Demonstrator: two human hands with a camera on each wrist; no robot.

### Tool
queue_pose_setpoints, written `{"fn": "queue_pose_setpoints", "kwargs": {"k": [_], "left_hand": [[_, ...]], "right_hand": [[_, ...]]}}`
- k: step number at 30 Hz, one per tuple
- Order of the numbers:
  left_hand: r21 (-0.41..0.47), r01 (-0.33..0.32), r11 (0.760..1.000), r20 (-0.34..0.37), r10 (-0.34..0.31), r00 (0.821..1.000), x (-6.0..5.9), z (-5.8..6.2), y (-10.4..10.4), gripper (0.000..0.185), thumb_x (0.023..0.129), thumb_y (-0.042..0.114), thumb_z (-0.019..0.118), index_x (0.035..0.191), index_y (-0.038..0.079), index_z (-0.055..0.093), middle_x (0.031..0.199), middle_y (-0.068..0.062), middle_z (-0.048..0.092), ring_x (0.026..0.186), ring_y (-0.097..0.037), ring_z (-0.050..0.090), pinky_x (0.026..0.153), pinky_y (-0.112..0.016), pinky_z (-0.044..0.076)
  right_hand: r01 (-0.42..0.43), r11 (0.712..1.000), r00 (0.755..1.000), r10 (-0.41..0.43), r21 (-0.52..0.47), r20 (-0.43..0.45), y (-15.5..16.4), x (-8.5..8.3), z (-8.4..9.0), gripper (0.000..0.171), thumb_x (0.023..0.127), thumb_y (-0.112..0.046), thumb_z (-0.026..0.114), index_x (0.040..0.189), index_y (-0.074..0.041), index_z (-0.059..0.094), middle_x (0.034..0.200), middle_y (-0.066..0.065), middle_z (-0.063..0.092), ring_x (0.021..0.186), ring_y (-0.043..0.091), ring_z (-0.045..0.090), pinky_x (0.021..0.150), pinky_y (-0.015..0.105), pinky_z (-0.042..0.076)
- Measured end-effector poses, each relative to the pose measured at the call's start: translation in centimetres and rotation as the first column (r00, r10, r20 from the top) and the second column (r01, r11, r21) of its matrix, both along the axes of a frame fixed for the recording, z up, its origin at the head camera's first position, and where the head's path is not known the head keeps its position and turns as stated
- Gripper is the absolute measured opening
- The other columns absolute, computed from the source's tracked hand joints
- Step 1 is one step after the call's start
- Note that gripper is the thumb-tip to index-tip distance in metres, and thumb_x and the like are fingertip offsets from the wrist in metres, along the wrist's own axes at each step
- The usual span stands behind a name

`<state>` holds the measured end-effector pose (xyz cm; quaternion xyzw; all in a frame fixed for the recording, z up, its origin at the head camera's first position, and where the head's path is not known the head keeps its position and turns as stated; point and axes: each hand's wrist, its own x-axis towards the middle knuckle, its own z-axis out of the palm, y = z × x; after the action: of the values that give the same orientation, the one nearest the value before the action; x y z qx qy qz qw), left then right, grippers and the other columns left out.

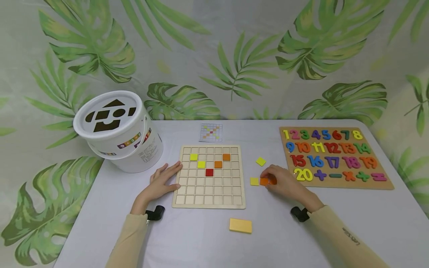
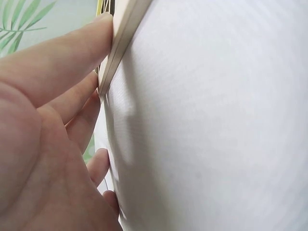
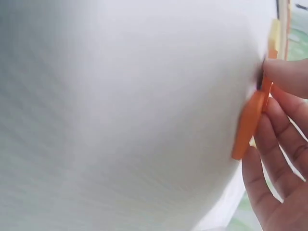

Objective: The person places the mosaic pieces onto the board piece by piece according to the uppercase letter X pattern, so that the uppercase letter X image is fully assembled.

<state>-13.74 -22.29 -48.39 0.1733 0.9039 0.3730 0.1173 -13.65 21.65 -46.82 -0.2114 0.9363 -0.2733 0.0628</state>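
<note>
White table (image 1: pixel 100 208); left hand (image 1: pixel 162 182) lay flat, fingers spread, bracing grid board (image 1: pixel 209 193); right hand (image 1: pixel 285 184) pinched orange tile (image 1: pixel 264 181); pick-up step, probably; next needs lift clear, then an empty cell.

Pale, unvarnished wooden grid board (image 1: pixel 209 178), matt, its edge against the left hand's fingers (image 1: pixel 171 172). Smooth, matt painted orange tile (image 3: pixel 248 126) pinched in the right hand's fingers (image 3: pixel 284 77). Under both, the tabletop (image 1: pixel 187 238) wears a matt white cloth. Beyond the left fingers, a glossy white plastic bucket (image 1: pixel 120 130).
</note>
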Motion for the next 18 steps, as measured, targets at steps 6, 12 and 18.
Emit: {"fn": "queue_pose_setpoints", "kwargs": {"k": [6,12,18], "left_hand": [[-0.005,0.003,1.0,0.003,-0.003,1.0,0.0,0.0,0.0,0.068,0.09,0.022,0.066,0.149,0.01,0.034,0.157,-0.006,0.022,0.142,-0.039,0.002,0.104,-0.062,0.001],[-0.002,0.002,1.0,0.003,-0.002,1.0,0.0,0.0,0.0,0.068,0.089,0.021,0.066,0.149,0.01,0.034,0.157,-0.006,0.021,0.142,-0.039,0.002,0.104,-0.062,0.0],[0.008,0.0,1.0,0.002,0.0,1.0,0.0,0.1,0.0,0.068,0.089,0.02,0.067,0.149,0.01,0.035,0.157,-0.006,0.021,0.142,-0.04,0.002,0.104,-0.062,0.0]], "right_hand": [[0.0,0.996,1.0,0.001,-0.09,0.005,-0.7,-0.8,0.6,0.027,0.076,-0.002,0.077,0.1,-0.007,0.067,0.094,-0.002,0.06,0.086,0.017,0.056,0.077,0.037,0.051],[-0.079,0.984,0.997,0.077,-0.161,-0.018,-3.2,-1.4,1.6,0.027,0.078,-0.001,0.075,0.103,-0.003,0.067,0.095,0.0,0.061,0.086,0.019,0.056,0.078,0.039,0.05],[-0.138,0.971,0.989,0.145,-0.193,0.019,-7.3,-2.0,2.2,0.026,0.079,-0.002,0.074,0.104,-0.003,0.067,0.097,0.0,0.061,0.088,0.018,0.055,0.081,0.036,0.05]]}}
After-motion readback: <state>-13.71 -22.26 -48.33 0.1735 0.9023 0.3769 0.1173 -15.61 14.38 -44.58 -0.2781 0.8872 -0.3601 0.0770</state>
